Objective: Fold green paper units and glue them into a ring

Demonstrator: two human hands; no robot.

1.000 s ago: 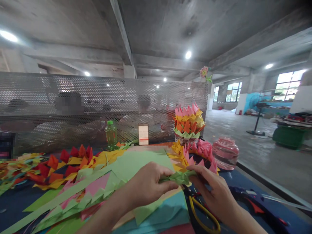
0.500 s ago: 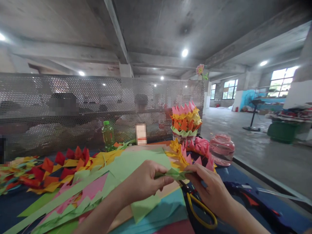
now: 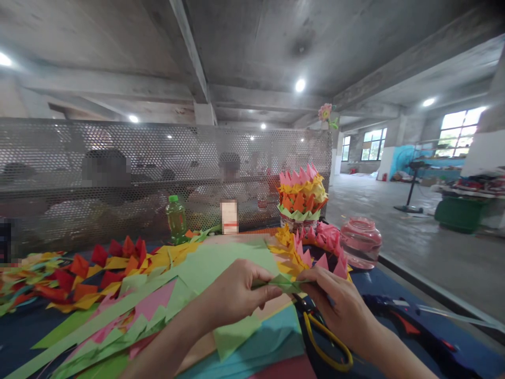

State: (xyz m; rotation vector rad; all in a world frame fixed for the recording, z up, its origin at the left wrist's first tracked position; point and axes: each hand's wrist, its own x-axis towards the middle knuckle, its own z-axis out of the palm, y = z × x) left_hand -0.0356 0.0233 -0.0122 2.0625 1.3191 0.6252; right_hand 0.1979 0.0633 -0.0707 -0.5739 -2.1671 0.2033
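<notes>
Between my two hands is a small folded piece of green paper [image 3: 286,283], held above the stacked sheets. My left hand [image 3: 240,289] pinches its left end between thumb and fingers. At the other end, the fingers of my right hand [image 3: 335,295] are closed on the same piece. Under and beside my right hand lie scissors [image 3: 325,345] with yellow handles. Light green sheets [image 3: 224,263] spread beneath my hands, with blue paper [image 3: 260,347] nearer to me. Left of my left forearm are green strips [image 3: 118,337] with pointed edges and pink paper [image 3: 158,300].
A glue gun [image 3: 414,326] rests at the right beside a pink jar [image 3: 360,243]. Pointed paper garlands [image 3: 321,247] and a stacked paper crown [image 3: 303,195] stand behind my hands. A green bottle [image 3: 175,220] stands before a perforated metal screen [image 3: 158,173]. Red and yellow paper points [image 3: 102,273] lie left.
My hands keep their grip on the green paper and have barely moved. The view has shifted very slightly.
</notes>
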